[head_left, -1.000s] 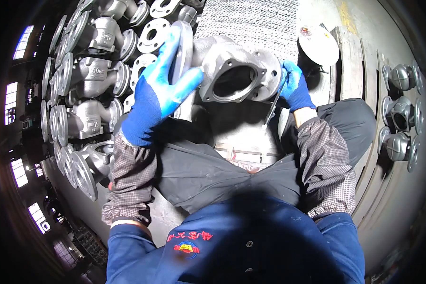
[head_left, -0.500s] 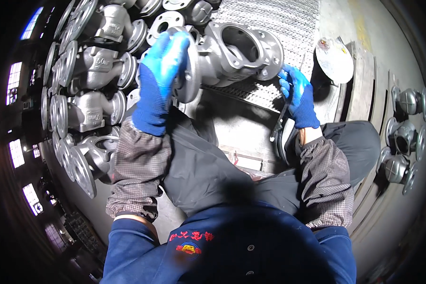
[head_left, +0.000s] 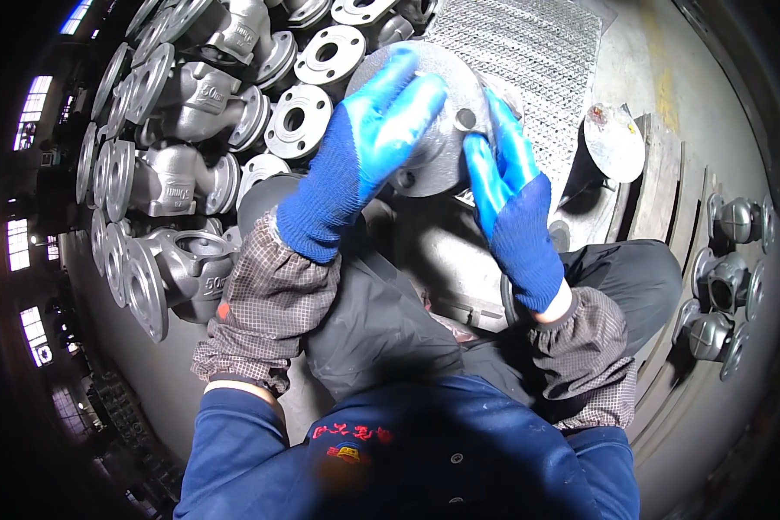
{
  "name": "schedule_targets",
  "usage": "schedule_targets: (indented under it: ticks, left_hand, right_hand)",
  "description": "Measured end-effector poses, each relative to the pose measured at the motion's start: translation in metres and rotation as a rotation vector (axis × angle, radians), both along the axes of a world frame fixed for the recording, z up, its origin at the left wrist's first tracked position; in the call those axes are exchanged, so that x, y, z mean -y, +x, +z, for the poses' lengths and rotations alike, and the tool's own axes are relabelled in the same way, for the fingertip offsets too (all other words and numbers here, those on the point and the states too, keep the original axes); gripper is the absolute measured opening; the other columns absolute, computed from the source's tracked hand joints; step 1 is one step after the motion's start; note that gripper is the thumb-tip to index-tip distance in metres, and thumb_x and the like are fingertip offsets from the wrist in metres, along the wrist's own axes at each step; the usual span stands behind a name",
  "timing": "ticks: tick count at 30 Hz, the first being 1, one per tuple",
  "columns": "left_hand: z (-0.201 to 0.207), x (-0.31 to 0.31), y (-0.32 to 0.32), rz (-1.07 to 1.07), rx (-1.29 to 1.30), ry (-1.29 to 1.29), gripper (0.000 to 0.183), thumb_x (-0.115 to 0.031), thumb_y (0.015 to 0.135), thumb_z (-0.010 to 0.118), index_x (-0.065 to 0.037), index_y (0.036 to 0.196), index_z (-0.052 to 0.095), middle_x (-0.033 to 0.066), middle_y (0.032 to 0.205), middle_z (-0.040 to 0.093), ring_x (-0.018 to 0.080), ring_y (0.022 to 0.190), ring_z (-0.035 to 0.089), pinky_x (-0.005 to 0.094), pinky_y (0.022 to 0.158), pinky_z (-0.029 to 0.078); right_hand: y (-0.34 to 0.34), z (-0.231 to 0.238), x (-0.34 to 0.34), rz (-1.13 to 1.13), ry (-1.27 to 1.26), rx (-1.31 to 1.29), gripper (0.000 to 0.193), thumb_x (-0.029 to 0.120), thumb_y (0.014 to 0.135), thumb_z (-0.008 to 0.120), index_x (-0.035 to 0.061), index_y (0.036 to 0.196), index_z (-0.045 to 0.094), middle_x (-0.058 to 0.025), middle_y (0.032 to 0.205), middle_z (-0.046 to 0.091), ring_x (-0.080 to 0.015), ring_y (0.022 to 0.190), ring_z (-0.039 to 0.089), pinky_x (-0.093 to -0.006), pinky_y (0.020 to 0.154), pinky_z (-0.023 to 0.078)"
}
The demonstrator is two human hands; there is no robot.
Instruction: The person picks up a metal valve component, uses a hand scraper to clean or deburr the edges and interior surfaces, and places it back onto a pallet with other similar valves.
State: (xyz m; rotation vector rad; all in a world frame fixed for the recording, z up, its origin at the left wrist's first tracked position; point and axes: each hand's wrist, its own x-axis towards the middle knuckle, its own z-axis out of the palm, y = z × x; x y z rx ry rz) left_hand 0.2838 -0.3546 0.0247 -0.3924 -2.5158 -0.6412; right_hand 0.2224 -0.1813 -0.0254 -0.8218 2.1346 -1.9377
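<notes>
Head view: both gloved hands clasp the grey valve casting [head_left: 438, 130] by its round flange — left hand [head_left: 355, 165] over the left rim, right hand [head_left: 511, 199] on the right, equally close — body pointing far, above the lap.

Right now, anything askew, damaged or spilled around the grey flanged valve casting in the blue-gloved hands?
Nothing stands out. Left hand and right hand both grip the grey cast valve body by its round flange. The stacked grey valve castings on the left lie in rows; no damage or spill visible.
</notes>
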Motion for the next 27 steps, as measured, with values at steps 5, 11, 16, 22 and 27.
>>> schedule_targets:
  ticks: [5,11,16,22,27]
  left_hand:
    - [0.017,0.018,-0.013,0.233,0.094,0.775,0.030,-0.025,0.092,0.058,0.000,0.108,0.061,0.0094,0.098,0.066,0.0159,0.088,0.062,0.0291,0.076,0.051]
    - [-0.026,0.033,-0.028,0.368,0.336,0.634,0.044,-0.039,0.091,0.057,-0.004,0.117,0.060,0.0129,0.100,0.067,0.0196,0.089,0.064,0.0295,0.081,0.050]
    - [-0.035,0.022,-0.041,0.319,0.336,0.773,0.035,-0.026,0.093,0.058,0.002,0.112,0.061,0.0068,0.098,0.065,0.0104,0.088,0.059,0.0232,0.080,0.047]
    - [-0.036,0.020,-0.035,0.336,0.307,0.659,0.033,-0.027,0.093,0.058,0.001,0.111,0.063,0.0041,0.098,0.065,0.0093,0.088,0.058,0.0240,0.081,0.047]
    - [-0.031,0.027,-0.017,0.299,0.266,0.824,0.034,-0.025,0.092,0.060,0.002,0.113,0.062,0.0051,0.101,0.066,0.0091,0.090,0.058,0.0240,0.083,0.047]
  right_hand:
    - [-0.021,0.009,-0.009,0.009,-0.152,0.186,0.040,0.008,0.092,0.052,-0.0007,0.131,0.048,-0.0067,0.111,0.060,-0.0087,0.093,0.055,-0.0206,0.072,0.045]
    - [-0.052,0.020,-0.008,0.062,-0.123,0.268,0.031,0.009,0.093,0.052,-0.0012,0.122,0.056,0.0039,0.080,0.055,-0.0014,0.061,0.042,-0.0163,0.055,0.037]
    - [-0.073,0.027,-0.018,0.054,-0.091,0.192,0.029,0.009,0.094,0.050,-0.0015,0.121,0.056,0.0058,0.077,0.051,-0.0011,0.064,0.042,-0.0156,0.056,0.036]
    - [-0.070,0.014,-0.019,0.104,-0.187,0.298,0.039,0.006,0.089,0.054,-0.0007,0.128,0.052,0.0028,0.086,0.054,-0.0029,0.068,0.044,-0.0176,0.060,0.039]
    - [-0.067,0.031,-0.004,0.155,-0.120,0.333,0.036,0.019,0.086,0.066,-0.0018,0.115,0.060,-0.0058,0.094,0.066,-0.0084,0.080,0.058,-0.0235,0.071,0.048]
